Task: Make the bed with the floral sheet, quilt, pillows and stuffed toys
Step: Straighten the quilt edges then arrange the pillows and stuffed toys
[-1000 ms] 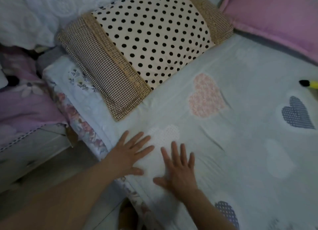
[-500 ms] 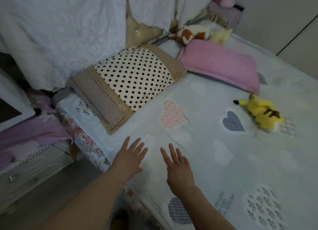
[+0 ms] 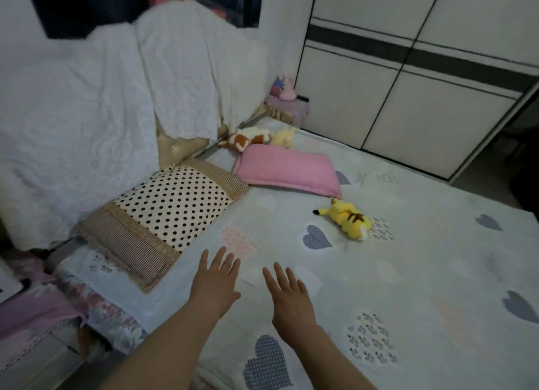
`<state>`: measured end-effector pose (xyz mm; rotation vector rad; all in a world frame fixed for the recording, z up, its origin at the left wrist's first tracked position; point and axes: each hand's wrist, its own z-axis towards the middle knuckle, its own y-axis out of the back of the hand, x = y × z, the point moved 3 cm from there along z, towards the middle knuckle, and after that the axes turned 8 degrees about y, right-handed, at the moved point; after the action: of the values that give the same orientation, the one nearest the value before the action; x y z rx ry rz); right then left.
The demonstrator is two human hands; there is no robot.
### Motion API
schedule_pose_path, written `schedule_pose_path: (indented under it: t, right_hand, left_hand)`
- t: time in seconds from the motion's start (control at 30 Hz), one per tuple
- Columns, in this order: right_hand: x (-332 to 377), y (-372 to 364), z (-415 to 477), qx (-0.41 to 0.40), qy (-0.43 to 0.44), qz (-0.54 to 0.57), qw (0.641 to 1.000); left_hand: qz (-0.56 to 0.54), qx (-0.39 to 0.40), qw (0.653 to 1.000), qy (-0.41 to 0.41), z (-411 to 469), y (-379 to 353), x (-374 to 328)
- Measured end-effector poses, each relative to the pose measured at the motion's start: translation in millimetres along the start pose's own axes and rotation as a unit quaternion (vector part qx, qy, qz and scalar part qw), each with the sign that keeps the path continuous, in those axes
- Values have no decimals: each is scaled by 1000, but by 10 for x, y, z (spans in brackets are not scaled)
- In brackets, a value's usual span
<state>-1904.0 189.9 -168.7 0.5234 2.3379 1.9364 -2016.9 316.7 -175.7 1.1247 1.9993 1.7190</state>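
Heart-print quilt (image 3: 408, 273) lying spread over bed, floral sheet (image 3: 108, 316) showing at near edge. Dotted pillow (image 3: 175, 206), pink pillow (image 3: 287, 171) sitting at head. Yellow toy (image 3: 348, 219) lying loose mid-bed. Left hand (image 3: 215, 279), right hand (image 3: 288, 296) reaching flat, grasping nothing. Probably smoothing; next, tidying the toy.

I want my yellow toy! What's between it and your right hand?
Head view: only bare quilt, with a printed blue heart, between right hand and yellow toy.

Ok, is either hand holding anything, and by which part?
Nothing is held: left hand and right hand are both open, fingers straight, over the heart-print quilt.
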Motion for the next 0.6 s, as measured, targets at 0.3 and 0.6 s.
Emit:
schedule_pose_path:
  t: [0.3,0.6]
  right_hand:
    - [-297,327,-280,-88,-94,20,992]
    - [-409,298,-554,-131,-268,57,953]
  left_hand:
    - [-13,-31,996,-79,115,528,-300]
    - [44,-57,972,-224,404,681,-666]
